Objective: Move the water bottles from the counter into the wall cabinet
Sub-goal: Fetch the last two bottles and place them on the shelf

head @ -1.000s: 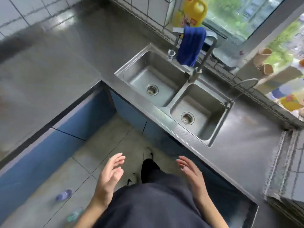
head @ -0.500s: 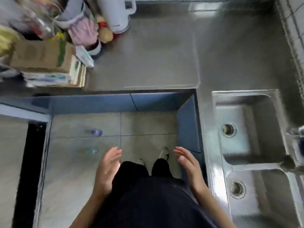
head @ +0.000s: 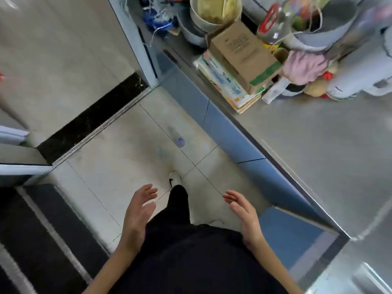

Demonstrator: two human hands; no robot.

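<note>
My left hand and my right hand hover at waist height over the tiled floor, both empty with fingers spread. A clear plastic bottle with a red label stands among the clutter at the far end of the steel counter, well out of reach of both hands. A small bottle with a bluish cap lies on the floor ahead of my foot. No wall cabinet is in view.
A cardboard box sits on a stack of booklets, beside a pink cloth, bowls and a grey tub. Blue cabinet fronts run under the counter. A black threshold strip crosses the floor at left.
The view has swung left from the sink to the cluttered end of the counter and the doorway. Both hands stay empty in front of me, slightly further apart.
</note>
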